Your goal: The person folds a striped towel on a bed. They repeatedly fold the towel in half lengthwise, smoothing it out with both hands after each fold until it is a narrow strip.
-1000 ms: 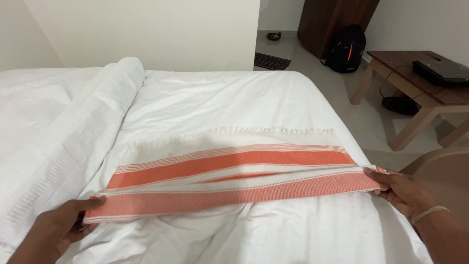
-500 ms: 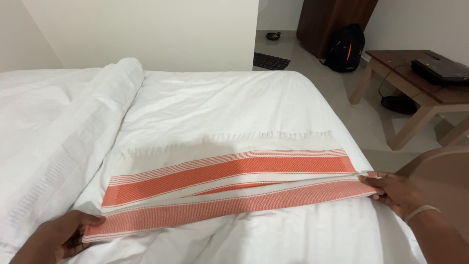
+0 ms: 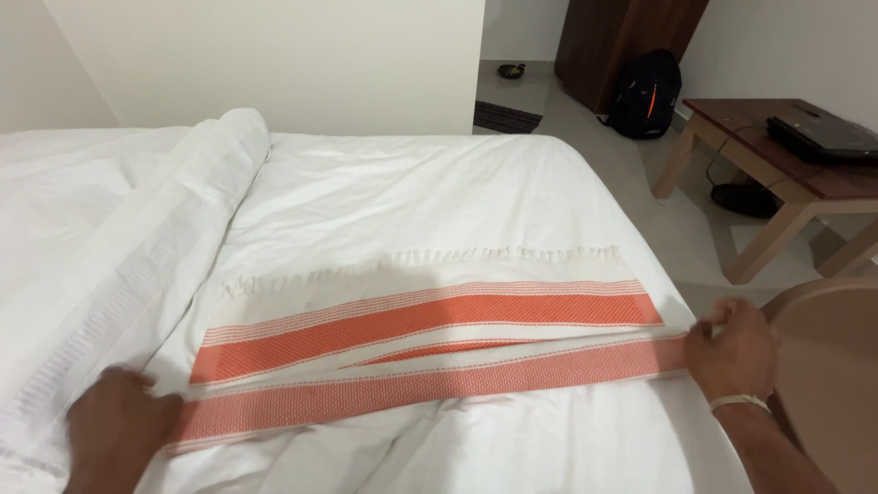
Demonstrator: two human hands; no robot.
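Both hands have slid lower and wider since the earlier frame, so the near orange band now lies a little apart from the far one. That white cotton towel with orange woven stripes and a fringed edge lies flat across the lower middle of the frame on the white bedsheet. Left hand grips its lower-left corner; right hand pinches the right end. Folding looks mid-step; next, the held edge needs lining up evenly. A rolled white duvet sits left, a wooden table upper right.

Head view, close above the bed, facing down.
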